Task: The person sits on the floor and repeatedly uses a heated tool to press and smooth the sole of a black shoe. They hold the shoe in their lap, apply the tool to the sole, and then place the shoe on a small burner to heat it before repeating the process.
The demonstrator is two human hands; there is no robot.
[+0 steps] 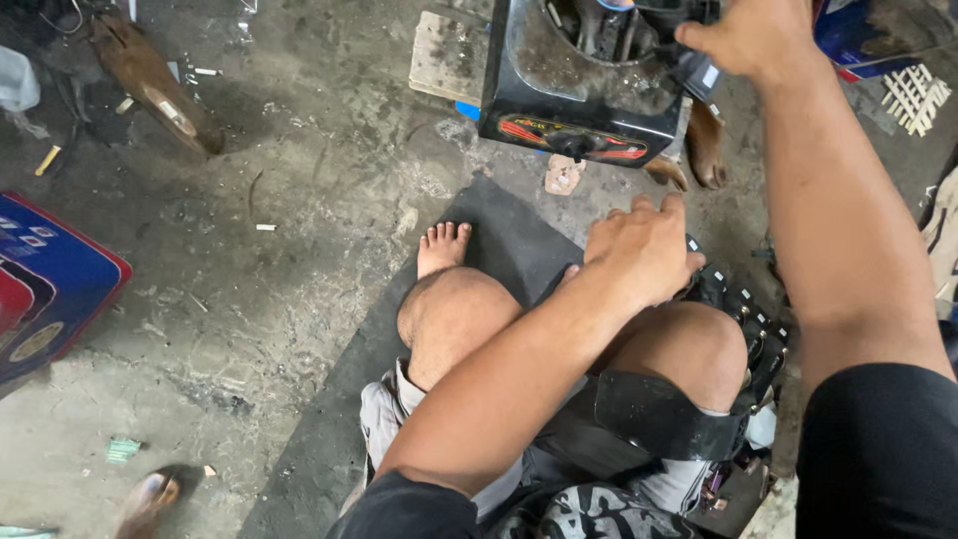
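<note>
Nearest, a curved black plastic panel (pixel 659 414) is seen lying across the lap of a seated person, draped over the right knee, with a row of small metal clips along its outer edge. The left hand (pixel 644 250) is laid knuckles-up on the far end of this panel, fingers curled over its edge; how tightly it is gripped cannot be told, since the fingertips are hidden. Beyond the knees, a bare foot (pixel 442 247) is planted on a dark rubber mat (pixel 499 235).

Further out, the right hand (pixel 753 35) is stretched to the top corner of a black open-topped machine housing (pixel 584 90). It appears closed around something there, but the fingers are turned away and what is held cannot be made out.

As a judgement, the panel could slide off the knee if the left hand is eased, because it rests on a rounded support and not a flat one. The housing sits on a wooden board (pixel 447 55) and might be tipped if pulled from its high corner. The bare foot is also exposed to any dropped part.

The floor is rough grey concrete (pixel 319 200), stained and littered with scraps. A blue and red box (pixel 45 284) lies at the left, and shaped wooden pieces (pixel 150 80) are scattered at the far side.
</note>
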